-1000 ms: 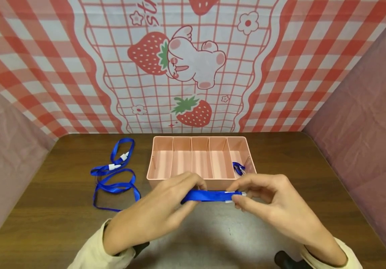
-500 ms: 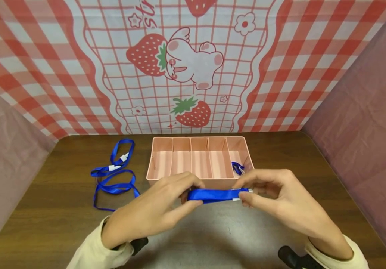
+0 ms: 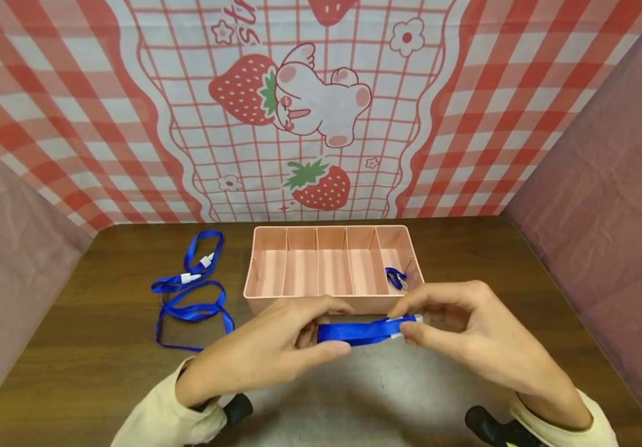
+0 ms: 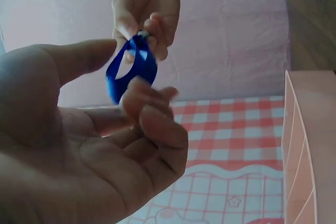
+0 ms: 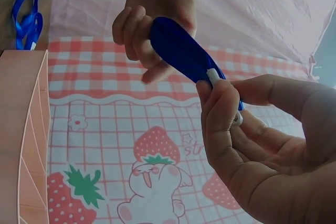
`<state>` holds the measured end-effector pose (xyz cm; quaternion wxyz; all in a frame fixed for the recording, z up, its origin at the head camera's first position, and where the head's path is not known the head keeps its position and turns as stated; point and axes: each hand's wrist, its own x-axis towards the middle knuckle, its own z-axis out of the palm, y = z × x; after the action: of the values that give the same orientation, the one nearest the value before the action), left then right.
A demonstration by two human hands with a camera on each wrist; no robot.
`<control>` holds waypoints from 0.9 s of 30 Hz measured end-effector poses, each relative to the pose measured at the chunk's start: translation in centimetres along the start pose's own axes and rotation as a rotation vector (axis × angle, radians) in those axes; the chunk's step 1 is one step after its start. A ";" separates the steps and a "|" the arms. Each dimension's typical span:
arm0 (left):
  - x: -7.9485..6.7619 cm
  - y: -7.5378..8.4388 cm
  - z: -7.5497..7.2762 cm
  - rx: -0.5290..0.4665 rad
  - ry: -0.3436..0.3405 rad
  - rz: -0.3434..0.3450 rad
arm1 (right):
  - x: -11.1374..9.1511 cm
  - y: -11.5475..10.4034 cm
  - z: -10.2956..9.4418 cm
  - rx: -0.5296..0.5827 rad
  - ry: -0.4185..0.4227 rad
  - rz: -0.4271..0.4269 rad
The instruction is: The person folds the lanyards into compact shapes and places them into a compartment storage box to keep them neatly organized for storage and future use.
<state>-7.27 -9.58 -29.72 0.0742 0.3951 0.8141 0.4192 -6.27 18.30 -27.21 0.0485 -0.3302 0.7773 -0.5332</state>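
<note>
A folded blue lanyard (image 3: pixel 357 333) with white plastic clips hangs in front of the tray. My right hand (image 3: pixel 466 329) pinches its clip end between thumb and fingers. In the right wrist view, a white clip (image 5: pixel 213 76) shows beside those fingertips. My left hand (image 3: pixel 282 335) is at the looped end, thumb and fingers spread apart around it. The left wrist view shows the blue loop (image 4: pixel 131 80) between the left thumb and fingers without a visible grip; whether a finger touches it I cannot tell.
A pink tray (image 3: pixel 298 305) with several compartments stands behind the hands. A coiled blue lanyard (image 3: pixel 395 277) lies in its rightmost compartment. More blue lanyards (image 3: pixel 192 310) with white clips lie loose on the wooden table (image 3: pixel 92 323) at left.
The left thumb and fingers have opened away from the lanyard's looped end. The right hand has shifted slightly right, still pinching the clip end.
</note>
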 end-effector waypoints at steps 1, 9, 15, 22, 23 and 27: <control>0.0 0.0 0.2 0.028 0.005 0.016 | 0.0 0.0 0.0 0.000 0.002 -0.002; 0.0 0.1 0.5 0.100 0.022 0.066 | -0.2 0.2 -0.1 0.005 0.003 -0.013; -0.2 0.2 0.1 -0.017 -0.033 0.035 | -0.1 0.2 -0.1 0.014 -0.005 0.002; -0.5 0.2 0.3 0.013 -0.075 0.067 | -0.2 0.1 -0.2 -0.009 -0.014 0.000; -0.4 0.3 0.4 0.019 -0.061 0.073 | -0.2 0.1 -0.2 -0.015 -0.013 -0.002; -0.3 0.4 0.4 0.065 0.009 0.120 | -0.2 0.2 -0.3 -0.018 -0.022 -0.008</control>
<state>-6.68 -9.41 -29.74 0.0324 0.4432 0.8025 0.3981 -6.37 18.72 -27.28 0.0521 -0.3396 0.7802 -0.5228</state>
